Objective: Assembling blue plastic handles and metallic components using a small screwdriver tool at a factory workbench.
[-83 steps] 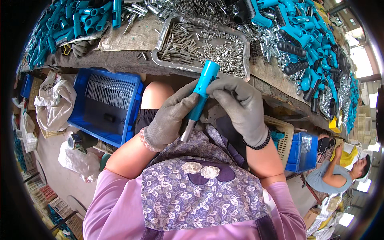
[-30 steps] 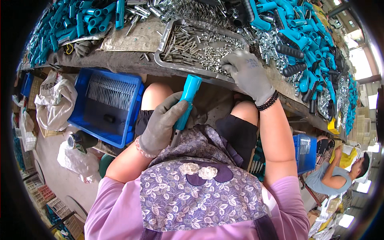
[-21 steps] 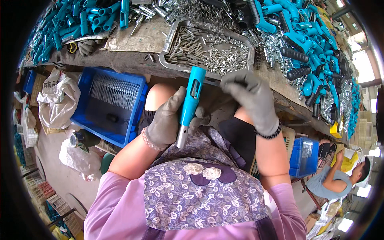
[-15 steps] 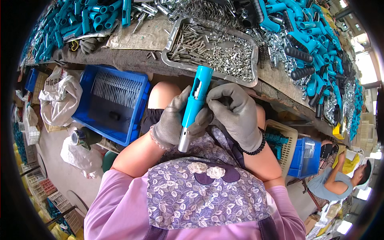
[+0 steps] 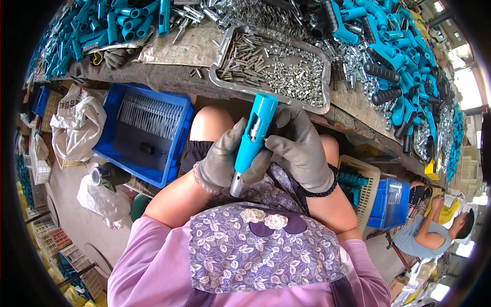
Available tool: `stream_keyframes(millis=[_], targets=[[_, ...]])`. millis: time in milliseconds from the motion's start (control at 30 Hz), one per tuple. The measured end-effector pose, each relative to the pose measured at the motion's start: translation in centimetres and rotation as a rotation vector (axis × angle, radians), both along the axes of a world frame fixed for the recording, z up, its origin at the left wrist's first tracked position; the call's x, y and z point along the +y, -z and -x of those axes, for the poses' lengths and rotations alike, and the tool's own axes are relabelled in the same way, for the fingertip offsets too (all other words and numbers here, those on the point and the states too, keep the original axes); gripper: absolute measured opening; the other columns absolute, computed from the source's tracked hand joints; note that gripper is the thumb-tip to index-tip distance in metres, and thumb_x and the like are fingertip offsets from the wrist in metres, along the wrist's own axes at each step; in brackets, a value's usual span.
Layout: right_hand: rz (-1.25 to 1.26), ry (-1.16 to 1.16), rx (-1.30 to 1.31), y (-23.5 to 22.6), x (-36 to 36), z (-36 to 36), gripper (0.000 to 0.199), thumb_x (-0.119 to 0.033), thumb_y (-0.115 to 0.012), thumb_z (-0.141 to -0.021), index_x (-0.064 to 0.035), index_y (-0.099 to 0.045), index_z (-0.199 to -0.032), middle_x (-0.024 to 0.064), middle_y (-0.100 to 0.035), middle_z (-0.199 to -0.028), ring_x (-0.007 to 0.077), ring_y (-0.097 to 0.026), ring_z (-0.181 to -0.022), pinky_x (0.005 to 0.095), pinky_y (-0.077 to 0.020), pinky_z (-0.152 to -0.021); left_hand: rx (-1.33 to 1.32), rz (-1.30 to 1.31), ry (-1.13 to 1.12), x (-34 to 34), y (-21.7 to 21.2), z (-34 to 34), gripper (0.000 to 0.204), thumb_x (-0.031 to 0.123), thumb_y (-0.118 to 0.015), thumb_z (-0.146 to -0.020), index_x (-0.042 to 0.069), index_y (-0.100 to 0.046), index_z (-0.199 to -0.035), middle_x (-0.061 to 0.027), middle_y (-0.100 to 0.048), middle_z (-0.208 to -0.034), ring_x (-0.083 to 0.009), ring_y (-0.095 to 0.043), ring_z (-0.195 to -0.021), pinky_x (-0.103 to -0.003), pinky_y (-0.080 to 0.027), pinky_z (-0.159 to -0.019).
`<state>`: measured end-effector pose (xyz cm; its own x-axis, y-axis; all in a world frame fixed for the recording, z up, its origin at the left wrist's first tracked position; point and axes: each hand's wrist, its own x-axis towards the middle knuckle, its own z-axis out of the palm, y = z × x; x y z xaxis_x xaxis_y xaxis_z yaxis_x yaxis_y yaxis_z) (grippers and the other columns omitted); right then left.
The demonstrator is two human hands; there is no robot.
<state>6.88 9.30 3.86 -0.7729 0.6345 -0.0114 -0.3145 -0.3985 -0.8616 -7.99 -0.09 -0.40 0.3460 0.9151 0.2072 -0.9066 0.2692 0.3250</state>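
My gloved left hand (image 5: pixel 220 161) is wrapped round a teal tubular part (image 5: pixel 249 152), held tilted above my lap. A long slot is cut in the part's upper side, and a metal piece (image 5: pixel 254 129) shows inside it. From the lower end sticks a metal tube (image 5: pixel 237 185) with a small hole. My gloved right hand (image 5: pixel 304 158) is at the part's right side, its thumb tip against the teal surface beside the slot. Its fingers are curled in a pinch; whatever they hold is hidden or too small to make out.
Ahead on the bench, a metal tray (image 5: pixel 235 86) holds pins (image 5: pixel 248 64) and small metal pieces (image 5: pixel 296 77). Teal parts (image 5: pixel 125 23) are heaped at left, more with black grips (image 5: pixel 381 71) at right. A blue crate (image 5: pixel 146 166) stands left; a person (image 5: pixel 427 230) sits far right.
The teal part has shifted slightly down and its metal tube looks turned. My right hand's thumb has moved against the part's side, and its fingertips have shifted along the part.
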Motion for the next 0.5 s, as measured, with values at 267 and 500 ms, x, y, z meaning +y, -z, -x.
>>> stream_keyframes(millis=[267,500], targets=[[0.038,0.007,-0.144,0.7,-0.4,0.2,0.026,-0.012,-0.075,-0.091,-0.0052,-0.054,-0.105,0.0003,-0.056,-0.097,0.0083,-0.054,-0.091,0.0241,-0.0467,-0.080,0.350,0.060,-0.247,-0.8,-1.3,0.5,0.077,0.073,-0.041,-0.095,0.007,-0.051,-0.134,-0.0064,-0.058,-0.071,-0.0151,-0.052,-0.050,-0.027,-0.040,-0.044],[0.006,-0.597,-0.286,2.0,-2.1,1.7,0.041,-0.043,-0.055,-0.103,-0.0046,-0.066,-0.094,-0.0002,-0.065,-0.086,0.0157,-0.059,-0.080,0.0318,-0.0477,-0.075,0.319,0.223,-0.527,0.2,-3.4,2.0,0.064,0.062,-0.049,-0.097,0.006,-0.049,-0.128,-0.0066,-0.055,-0.096,-0.0171,-0.054,-0.071,-0.032,-0.047,-0.063]])
